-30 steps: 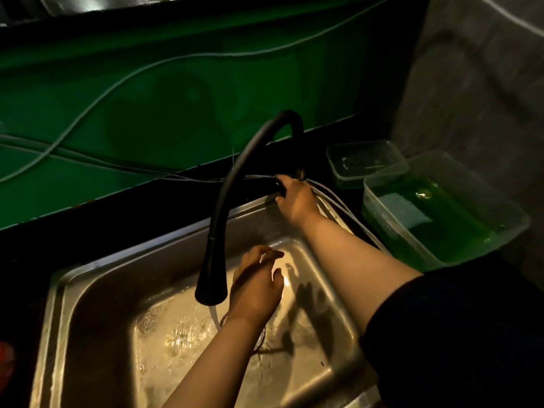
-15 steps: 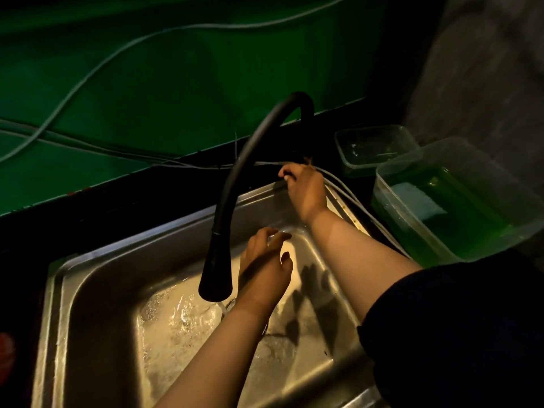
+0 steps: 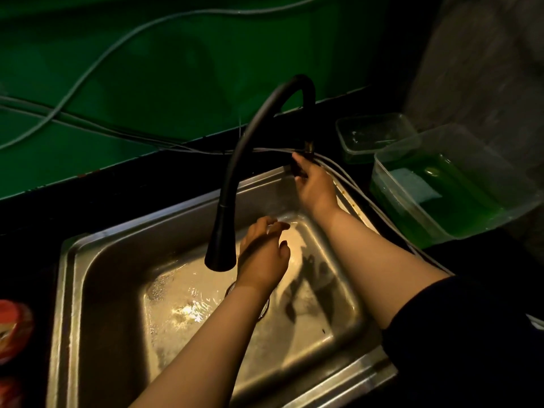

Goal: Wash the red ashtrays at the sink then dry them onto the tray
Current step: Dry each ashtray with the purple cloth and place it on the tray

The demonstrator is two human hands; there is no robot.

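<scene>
— Since a moment ago, has anything shifted?

— Barely. Both hands sit almost where they were; the right hand seems to have slid a little along the tap's base, and the view has tilted slightly.

— Start with the biggest thing.

— A rectangular stainless-steel sink fills the lower middle, set into a dark surface. Its floor is wet and glints under the light; the near rim runs out of the frame at the bottom. Behind it stands a green wall panel crossed by pale cables.

— And at the right?

— A clear plastic tub of green liquid, with a pale pad lying in it. Behind it is a smaller clear plastic box; its contents are too dim to make out.

— The tap?

— A black curved gooseneck faucet arches over the basin. Whether water is running from its spout I cannot tell.

— The hands?

— The right hand reaches to the faucet's base with fingers curled round something dark there, likely the lever, though shadow hides it. The left hand hovers over the basin beside the spout, fingers loosely spread, holding nothing.

— The ashtrays?

— Two red ashtrays show at the far left edge, on the surface beside the sink, cut off by the frame and blurred.
</scene>
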